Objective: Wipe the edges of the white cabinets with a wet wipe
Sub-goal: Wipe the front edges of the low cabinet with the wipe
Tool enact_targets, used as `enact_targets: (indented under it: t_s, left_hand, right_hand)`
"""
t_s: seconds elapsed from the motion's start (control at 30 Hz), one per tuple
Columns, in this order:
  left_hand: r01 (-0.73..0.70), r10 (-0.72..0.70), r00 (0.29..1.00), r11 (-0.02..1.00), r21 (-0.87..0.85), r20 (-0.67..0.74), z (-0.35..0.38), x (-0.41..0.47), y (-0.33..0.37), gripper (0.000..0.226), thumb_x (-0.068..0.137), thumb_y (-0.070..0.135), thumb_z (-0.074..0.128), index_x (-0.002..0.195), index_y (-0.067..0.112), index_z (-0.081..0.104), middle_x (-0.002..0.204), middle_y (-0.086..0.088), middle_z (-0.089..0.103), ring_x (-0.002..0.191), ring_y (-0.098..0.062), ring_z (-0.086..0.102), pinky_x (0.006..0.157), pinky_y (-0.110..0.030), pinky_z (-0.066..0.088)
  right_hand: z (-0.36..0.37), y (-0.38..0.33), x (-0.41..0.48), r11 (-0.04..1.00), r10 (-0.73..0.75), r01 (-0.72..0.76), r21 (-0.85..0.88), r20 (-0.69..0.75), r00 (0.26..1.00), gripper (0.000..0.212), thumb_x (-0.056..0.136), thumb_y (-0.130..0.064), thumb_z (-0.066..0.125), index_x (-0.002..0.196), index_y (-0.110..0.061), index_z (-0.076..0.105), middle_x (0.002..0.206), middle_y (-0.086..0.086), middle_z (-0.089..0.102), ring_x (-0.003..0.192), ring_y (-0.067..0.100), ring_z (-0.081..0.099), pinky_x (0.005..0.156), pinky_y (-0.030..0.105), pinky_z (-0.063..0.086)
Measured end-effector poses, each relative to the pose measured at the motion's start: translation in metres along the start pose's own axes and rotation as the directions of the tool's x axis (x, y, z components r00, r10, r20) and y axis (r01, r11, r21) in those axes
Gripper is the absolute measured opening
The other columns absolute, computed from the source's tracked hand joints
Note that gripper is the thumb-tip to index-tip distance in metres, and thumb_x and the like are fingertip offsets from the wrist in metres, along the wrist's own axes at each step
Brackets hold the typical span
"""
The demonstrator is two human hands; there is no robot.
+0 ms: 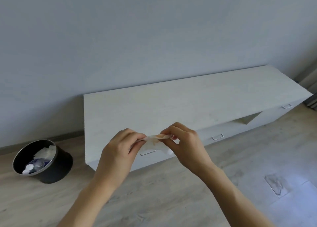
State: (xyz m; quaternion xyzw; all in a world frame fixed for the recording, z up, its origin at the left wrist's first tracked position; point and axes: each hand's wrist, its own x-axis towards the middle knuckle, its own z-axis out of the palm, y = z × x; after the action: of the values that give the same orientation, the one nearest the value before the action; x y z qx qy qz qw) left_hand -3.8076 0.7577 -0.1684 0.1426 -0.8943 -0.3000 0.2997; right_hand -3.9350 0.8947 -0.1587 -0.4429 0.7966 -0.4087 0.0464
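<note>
A plain pale grey-blue wall (137, 38) fills the upper half of the view, and a light wood-grain floor (171, 192) spreads below it. A long, low white cabinet (171, 103) stands on the floor with its back against the wall and runs away toward the right edge of the view, where a strip of grey curtain (308, 79) shows. Along the cabinet's front there is one open, shadowed compartment (247, 119) right of the middle. A round black bin (56, 168) sits on the floor just off the cabinet's left end, near the wall, with crumpled white wipes and some clear plastic inside. Both bare forearms reach in from the bottom edge. The left hand (118, 151) and the right hand (187, 141) meet in the air above the cabinet's front edge, toward its left end, each with curled fingers pinching one end of the wet wipe (154, 143). The wipe is stretched between them, white with faint orange-brown marks, its lower part hanging loose. Small metal handles (217, 137) sit on the drawer fronts just below the top edge.
</note>
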Motion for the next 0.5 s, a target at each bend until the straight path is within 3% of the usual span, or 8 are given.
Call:
enact_targets:
  t_s: [0.2, 0.5]
  left_hand:
    - [0.041, -0.037, 0.995, 0.998, 0.049, -0.094, 0.078, -0.012, -0.044, 0.009, 0.081, 0.015, 0.064, 0.081, 0.007, 0.068, 0.076, 0.001, 0.061, 0.068, -0.013, 0.054, 0.059, -0.024, 0.042]
    - [0.096, -0.093, 0.988, 0.995, 0.019, -0.122, 0.183, -0.067, -0.127, 0.007, 0.076, 0.003, 0.072, 0.081, 0.007, 0.069, 0.075, 0.001, 0.061, 0.066, -0.007, 0.052, 0.059, -0.013, 0.038]
  right_hand:
    - [0.035, 0.085, 0.011, 0.994, -0.1, 0.097, 0.051, 0.059, 0.993, 0.004, 0.082, -0.013, 0.068, 0.08, -0.015, 0.068, 0.079, -0.009, 0.058, 0.071, -0.006, 0.049, 0.061, 0.008, 0.038]
    - [0.123, 0.205, -0.015, 0.987, -0.16, 0.158, 0.037, 0.061, 0.985, 0.005, 0.079, -0.015, 0.071, 0.077, -0.014, 0.068, 0.075, -0.009, 0.057, 0.071, -0.002, 0.05, 0.059, 0.004, 0.035]
